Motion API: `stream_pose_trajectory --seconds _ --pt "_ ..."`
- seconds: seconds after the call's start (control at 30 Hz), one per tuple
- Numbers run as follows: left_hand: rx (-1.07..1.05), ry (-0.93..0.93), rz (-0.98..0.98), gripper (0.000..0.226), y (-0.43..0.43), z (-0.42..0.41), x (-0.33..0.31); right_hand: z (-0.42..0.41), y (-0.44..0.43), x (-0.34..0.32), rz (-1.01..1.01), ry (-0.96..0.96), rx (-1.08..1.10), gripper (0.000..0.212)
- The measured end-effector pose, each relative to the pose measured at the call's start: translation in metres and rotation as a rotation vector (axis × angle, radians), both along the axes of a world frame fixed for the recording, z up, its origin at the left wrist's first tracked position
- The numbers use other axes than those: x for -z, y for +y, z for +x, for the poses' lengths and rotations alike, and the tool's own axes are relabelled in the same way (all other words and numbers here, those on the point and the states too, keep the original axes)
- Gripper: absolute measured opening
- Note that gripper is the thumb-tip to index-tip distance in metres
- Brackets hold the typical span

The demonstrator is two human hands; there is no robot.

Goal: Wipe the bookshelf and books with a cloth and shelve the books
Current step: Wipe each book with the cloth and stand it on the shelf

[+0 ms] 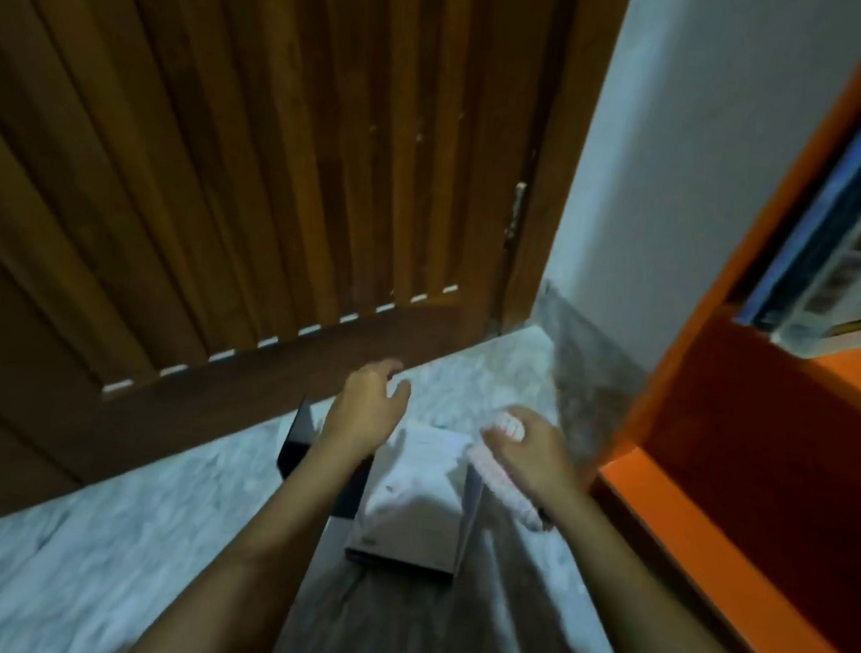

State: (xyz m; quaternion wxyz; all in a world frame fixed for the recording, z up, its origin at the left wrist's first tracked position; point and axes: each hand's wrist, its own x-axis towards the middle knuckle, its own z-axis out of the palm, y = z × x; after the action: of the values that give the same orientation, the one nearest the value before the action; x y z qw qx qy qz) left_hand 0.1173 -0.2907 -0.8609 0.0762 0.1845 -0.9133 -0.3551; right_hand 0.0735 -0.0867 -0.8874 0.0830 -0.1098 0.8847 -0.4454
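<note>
Head-worn wide-angle view, forward and steeply down, close above left hand (368,404) and right hand (527,450).

Door (225,155): warm brown wood, vertical slats striped lighter and darker, with a row of short white marks along the slats' lower ends.
Wall (690,140): plain pale bluish white.
Skirting (586,349): grey, speckled.
Floor (118,533): white with grey marbled veining.
Bookshelf (770,430): bright orange, duller orange-brown in shade.
Shelved books (848,230): one blue spine, then a pale cover bearing a grid of small reddish pictures, with a yellow strip low down.
Book (414,505) on the floor: white to pale grey cover, dark edge.
Flat item (296,439) beside it: black.
Cloth (504,474): white with a pink-red check — blurred.
</note>
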Motion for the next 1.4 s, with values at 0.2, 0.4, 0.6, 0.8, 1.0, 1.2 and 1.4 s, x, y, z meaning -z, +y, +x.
stream_pose_trajectory --seconds 0.2,0.4,0.6,0.8,1.0,1.2,1.4 --pt "-0.119 -0.296 0.178 0.025 -0.039 0.022 0.133 0.008 -0.021 0.129 0.13 -0.395 0.0 0.042" --pt "-0.132 -0.425 0.377 0.041 -0.032 0.009 0.203 0.008 -0.042 0.179 0.036 -0.466 0.132 0.051" --pt "-0.216 -0.367 0.6 0.037 -0.024 -0.004 0.229 0.021 -0.058 0.197 -0.074 -0.443 0.276 0.053" --pt "-0.291 -0.228 0.547 0.036 -0.022 0.002 0.227 0.023 -0.059 0.199 -0.153 -0.456 0.316 0.038" --pt "-0.227 -0.138 0.641 0.042 -0.025 0.004 0.211 0.032 -0.061 0.202 -0.267 -0.497 0.348 0.039" --pt "-0.135 -0.023 0.648 0.043 -0.022 0.01 0.173 0.03 -0.055 0.179 -0.301 -0.416 0.374 0.026" --pt "-0.047 0.246 0.677 0.048 0.0 0.01 0.083 -0.005 -0.055 0.066 -0.457 -0.008 0.474 0.016"
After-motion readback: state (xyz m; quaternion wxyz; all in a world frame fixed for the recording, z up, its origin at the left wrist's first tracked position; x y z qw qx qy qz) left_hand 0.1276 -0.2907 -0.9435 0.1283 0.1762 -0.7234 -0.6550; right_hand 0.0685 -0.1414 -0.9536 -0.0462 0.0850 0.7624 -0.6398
